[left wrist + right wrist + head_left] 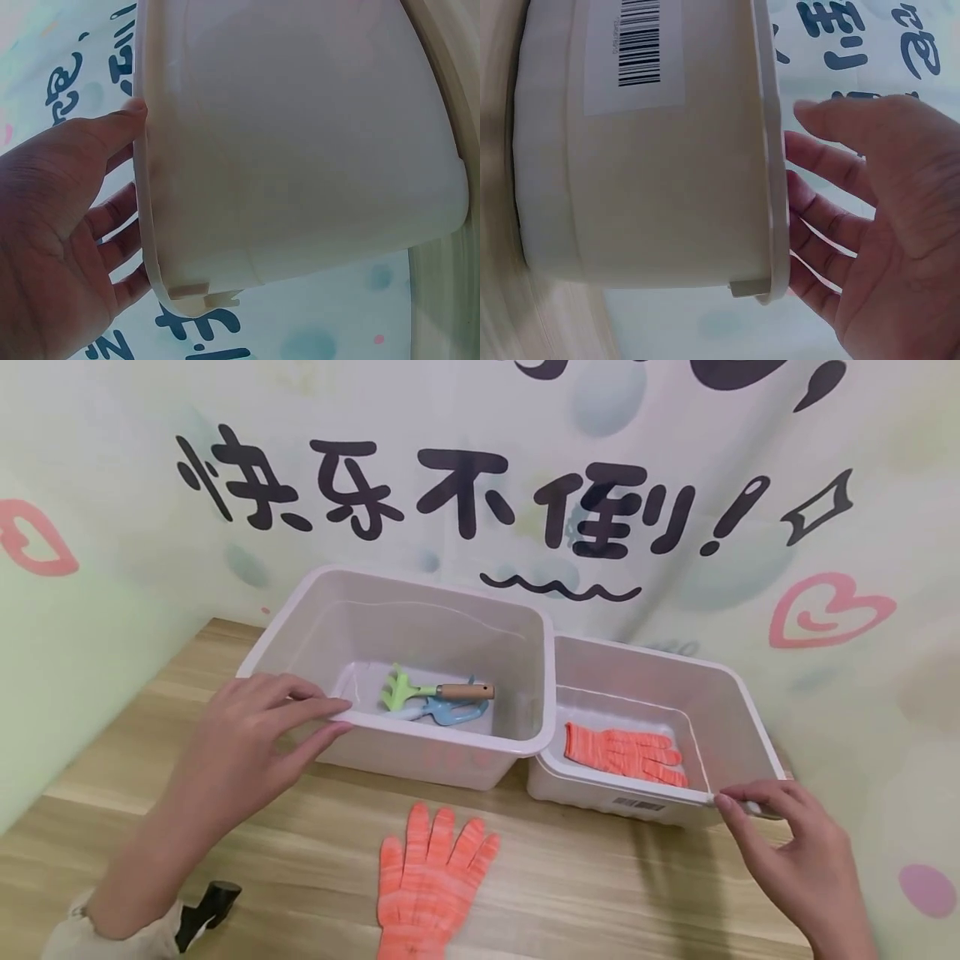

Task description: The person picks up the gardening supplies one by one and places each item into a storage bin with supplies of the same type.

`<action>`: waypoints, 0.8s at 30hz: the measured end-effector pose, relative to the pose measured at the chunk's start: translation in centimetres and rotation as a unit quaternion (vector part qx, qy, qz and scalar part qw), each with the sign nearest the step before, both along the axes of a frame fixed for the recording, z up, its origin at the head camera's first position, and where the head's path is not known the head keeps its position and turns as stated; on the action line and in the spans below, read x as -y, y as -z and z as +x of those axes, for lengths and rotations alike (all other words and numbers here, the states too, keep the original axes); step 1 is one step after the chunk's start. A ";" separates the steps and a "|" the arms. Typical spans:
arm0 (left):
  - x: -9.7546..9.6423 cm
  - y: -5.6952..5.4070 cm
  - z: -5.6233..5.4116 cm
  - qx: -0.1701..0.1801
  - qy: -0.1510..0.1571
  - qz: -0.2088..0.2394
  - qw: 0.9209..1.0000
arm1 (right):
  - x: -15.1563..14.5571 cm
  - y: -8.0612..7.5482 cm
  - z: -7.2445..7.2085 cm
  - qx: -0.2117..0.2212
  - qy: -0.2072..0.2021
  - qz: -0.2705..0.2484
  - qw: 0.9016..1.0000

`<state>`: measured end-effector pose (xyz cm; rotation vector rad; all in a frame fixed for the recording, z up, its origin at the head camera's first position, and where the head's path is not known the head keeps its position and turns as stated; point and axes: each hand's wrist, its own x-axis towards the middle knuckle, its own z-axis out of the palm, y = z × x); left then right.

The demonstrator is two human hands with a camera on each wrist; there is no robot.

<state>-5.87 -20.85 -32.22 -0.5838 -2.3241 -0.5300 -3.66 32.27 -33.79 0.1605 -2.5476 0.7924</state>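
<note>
My left hand [255, 739] pinches the front rim of a white plastic bin [420, 760], thumb outside and fingers over the inner side. Inside that bin lie a small green hand rake [401, 689] with a wooden handle and a light-blue tool [457, 713], partly under the rake. At the front right corner of a second, lower white bin [600, 787], my right hand [802, 843] has its fingers at the rim; the right wrist view shows the thumb [817, 116] apart from it. An orange knitted glove [622, 753] lies flat in this second bin.
Another orange glove [431, 885] lies on the wooden table [315, 860] in front of the bins, fingers pointing toward them. Behind the bins hangs a printed backdrop [465, 410] with black characters. The bins stand side by side, their neighbouring rims overlapping in the head view.
</note>
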 end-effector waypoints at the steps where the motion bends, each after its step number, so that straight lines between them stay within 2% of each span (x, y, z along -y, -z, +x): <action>1: 0.0 -0.1 0.0 0.003 0.000 0.000 1.000 | 0.0 0.0 0.0 -0.001 -0.001 0.000 1.000; 11: -0.4 -0.3 0.2 0.012 0.001 0.000 1.000 | 0.0 0.3 -0.2 -0.035 -0.016 0.009 0.999; 18: -0.9 -0.3 0.3 0.007 0.008 -0.004 1.000 | 0.0 0.8 -0.7 -0.082 -0.059 0.014 0.995; 24: -1.0 -0.3 0.3 0.012 0.006 -0.004 1.000 | 0.0 0.8 -0.9 -0.079 -0.060 0.014 0.995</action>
